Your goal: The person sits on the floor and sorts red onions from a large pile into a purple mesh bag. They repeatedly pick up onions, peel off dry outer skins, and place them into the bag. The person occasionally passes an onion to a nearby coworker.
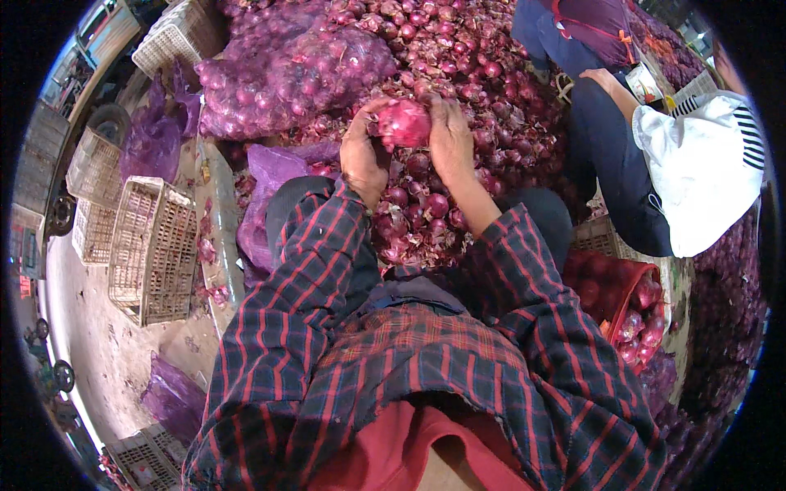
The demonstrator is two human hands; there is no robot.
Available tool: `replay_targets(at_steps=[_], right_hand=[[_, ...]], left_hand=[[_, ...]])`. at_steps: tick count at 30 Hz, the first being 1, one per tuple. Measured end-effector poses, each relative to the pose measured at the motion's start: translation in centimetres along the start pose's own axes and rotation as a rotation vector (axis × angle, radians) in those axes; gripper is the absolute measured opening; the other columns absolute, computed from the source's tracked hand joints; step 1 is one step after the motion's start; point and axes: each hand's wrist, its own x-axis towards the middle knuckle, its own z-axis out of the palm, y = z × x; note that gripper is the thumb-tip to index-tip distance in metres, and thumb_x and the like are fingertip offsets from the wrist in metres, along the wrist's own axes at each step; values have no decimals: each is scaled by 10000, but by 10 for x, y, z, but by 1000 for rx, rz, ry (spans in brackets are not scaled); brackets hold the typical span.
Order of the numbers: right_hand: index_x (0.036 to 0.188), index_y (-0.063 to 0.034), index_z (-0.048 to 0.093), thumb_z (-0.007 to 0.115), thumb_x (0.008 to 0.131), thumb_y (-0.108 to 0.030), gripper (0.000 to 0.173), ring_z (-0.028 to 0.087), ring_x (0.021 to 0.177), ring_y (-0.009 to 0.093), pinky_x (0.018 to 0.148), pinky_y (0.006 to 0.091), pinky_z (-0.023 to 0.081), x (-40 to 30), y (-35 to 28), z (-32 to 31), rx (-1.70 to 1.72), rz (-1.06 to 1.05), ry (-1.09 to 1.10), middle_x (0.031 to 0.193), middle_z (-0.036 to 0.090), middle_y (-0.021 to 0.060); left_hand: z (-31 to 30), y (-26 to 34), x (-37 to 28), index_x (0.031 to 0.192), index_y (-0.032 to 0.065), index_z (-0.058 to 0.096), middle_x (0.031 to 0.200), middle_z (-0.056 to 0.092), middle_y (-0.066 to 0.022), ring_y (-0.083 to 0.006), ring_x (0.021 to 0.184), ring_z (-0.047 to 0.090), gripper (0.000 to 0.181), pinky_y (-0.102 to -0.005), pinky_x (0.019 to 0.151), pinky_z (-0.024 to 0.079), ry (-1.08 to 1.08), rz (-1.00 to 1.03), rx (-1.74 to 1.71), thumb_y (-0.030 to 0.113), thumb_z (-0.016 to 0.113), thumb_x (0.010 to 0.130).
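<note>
A large red onion [405,124], slightly blurred, is held up between my two hands over a heap of loose red onions [436,205]. My left hand [363,153] curls around its left side, the thumb partly in shadow. Against the onion's right side lies my right hand [452,138], its fingertips blurred at the top. Dry skins are scattered through the heap, which spreads from between my knees to the far side. Left of my left hand, a purple mesh bag [273,175] lies slack beside my knee.
A full purple mesh sack of onions [295,83] lies beyond my left hand. Plastic crates [153,251] stand at left. A red mesh bag of onions [638,319] rests by my right elbow. Another person [694,166] sits close on the right.
</note>
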Motion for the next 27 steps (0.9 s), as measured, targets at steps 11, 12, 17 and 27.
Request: replay_targets(at_steps=[11, 12, 17, 27], right_hand=[[1024, 43, 616, 491, 977, -305, 372, 567, 844, 153, 781, 310, 447, -17, -9, 8, 467, 195, 17, 914, 644, 61], [1002, 53, 643, 532, 955, -257, 333, 535, 860, 85, 773, 276, 449, -15, -16, 5, 617, 259, 64, 936, 643, 21], [1025, -5, 668, 544, 931, -265, 303, 629, 864, 150, 827, 288, 489, -17, -4, 7, 1013, 583, 121, 973, 668, 53], [1154, -64, 597, 476, 953, -251, 300, 611, 1039, 220, 931, 383, 476, 0, -18, -22, 1509, 883, 191, 1128, 641, 65]], left_hand=[[-11, -16, 3, 1003, 60, 610, 927, 597, 3, -102, 852, 535, 295, -267, 812, 442, -7, -179, 283, 339, 521, 972], [-16, -19, 6, 1000, 56, 609, 921, 595, 7, -102, 840, 532, 306, -271, 793, 442, -46, -150, 319, 344, 510, 976], [-14, -37, -1, 819, -19, 593, 660, 546, -23, -135, 634, 428, 487, -363, 584, 398, 138, 307, 774, 425, 476, 981], [-25, -34, 10, 941, 49, 642, 783, 586, -209, -367, 724, 560, 366, -419, 690, 476, 152, 195, 1455, 401, 635, 841]])
